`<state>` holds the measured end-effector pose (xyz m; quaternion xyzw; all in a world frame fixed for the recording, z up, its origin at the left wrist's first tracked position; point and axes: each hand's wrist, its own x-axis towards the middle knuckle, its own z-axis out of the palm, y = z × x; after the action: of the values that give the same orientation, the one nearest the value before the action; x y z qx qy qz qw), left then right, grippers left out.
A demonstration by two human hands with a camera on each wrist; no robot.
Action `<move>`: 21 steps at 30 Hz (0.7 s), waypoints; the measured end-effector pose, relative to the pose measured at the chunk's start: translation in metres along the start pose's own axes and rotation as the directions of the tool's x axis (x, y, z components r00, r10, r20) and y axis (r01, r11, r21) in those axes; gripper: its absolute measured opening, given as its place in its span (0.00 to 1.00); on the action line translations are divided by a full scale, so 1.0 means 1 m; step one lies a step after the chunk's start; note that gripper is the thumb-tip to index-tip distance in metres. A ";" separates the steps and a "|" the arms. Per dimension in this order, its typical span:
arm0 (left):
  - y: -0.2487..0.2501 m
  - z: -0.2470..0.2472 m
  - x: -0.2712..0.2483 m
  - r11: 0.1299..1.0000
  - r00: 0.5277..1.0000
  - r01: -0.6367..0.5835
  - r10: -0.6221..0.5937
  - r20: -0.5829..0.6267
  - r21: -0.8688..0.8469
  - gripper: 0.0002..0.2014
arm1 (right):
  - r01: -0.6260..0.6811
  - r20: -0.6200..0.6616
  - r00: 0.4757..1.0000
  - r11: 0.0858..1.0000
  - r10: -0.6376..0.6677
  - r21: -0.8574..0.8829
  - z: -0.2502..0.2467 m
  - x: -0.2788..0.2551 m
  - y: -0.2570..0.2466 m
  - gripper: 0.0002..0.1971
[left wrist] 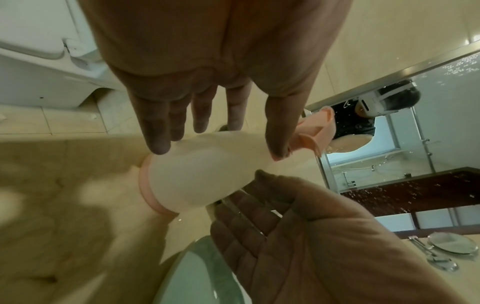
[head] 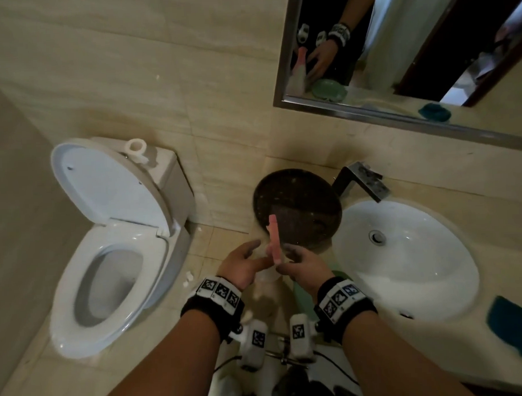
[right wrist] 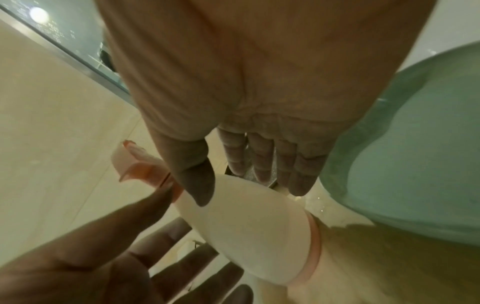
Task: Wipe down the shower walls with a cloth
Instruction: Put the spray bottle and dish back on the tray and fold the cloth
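A white pump bottle (left wrist: 202,170) with a pink nozzle (head: 274,238) stands upright on the beige counter, between my two hands. My left hand (head: 260,252) is on its left with fingers straight, and the thumb tip touches the bottle's neck by the pink collar. To the right of the bottle, my right hand (head: 285,259) has straight fingers and its thumb lies over the bottle's shoulder (right wrist: 246,232). Neither hand is curled round it. A dark blue cloth (head: 513,328) lies on the counter far right, away from both hands.
A pale green bowl (right wrist: 415,164) sits on the counter under my right wrist. Behind the bottle a dark round tray (head: 298,208) leans on the wall. A white sink (head: 404,258) with a faucet (head: 362,179) is to the right, a toilet (head: 108,262) with its lid up to the left, and a mirror (head: 397,59) above.
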<state>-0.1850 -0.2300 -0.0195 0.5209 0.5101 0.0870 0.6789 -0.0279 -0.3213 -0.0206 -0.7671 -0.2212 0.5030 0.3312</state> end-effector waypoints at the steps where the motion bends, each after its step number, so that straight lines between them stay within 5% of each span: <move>1: -0.001 0.001 0.000 1.000 1.000 -0.015 0.015 -0.004 0.009 0.39 | 0.013 0.012 1.000 1.000 -0.013 -0.013 0.002 0.001 0.001 0.41; 5: -0.005 0.004 -0.002 0.997 0.998 -0.065 0.066 -0.022 0.037 0.43 | 0.060 0.014 0.998 0.998 -0.059 -0.022 0.005 0.011 0.014 0.48; 10: -0.005 0.009 -0.006 0.990 0.990 -0.135 0.137 -0.038 0.043 0.34 | 0.086 0.015 0.996 0.996 -0.086 -0.017 0.006 0.002 0.006 0.32; 13: -0.003 0.011 -0.008 0.981 0.981 -0.180 0.184 -0.061 0.068 0.39 | 0.083 0.017 0.996 0.996 -0.083 -0.015 0.009 0.000 0.006 0.31; 21: 0.004 0.011 -0.016 0.968 0.963 -0.232 0.243 -0.121 0.096 0.24 | 0.089 0.025 0.996 0.996 -0.090 0.023 0.017 -0.010 0.004 0.35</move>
<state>-0.1820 -0.2449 -0.0072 0.5985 0.4906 0.1811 0.6069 -0.0474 -0.3258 -0.0226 -0.7461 -0.2539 0.5000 0.3590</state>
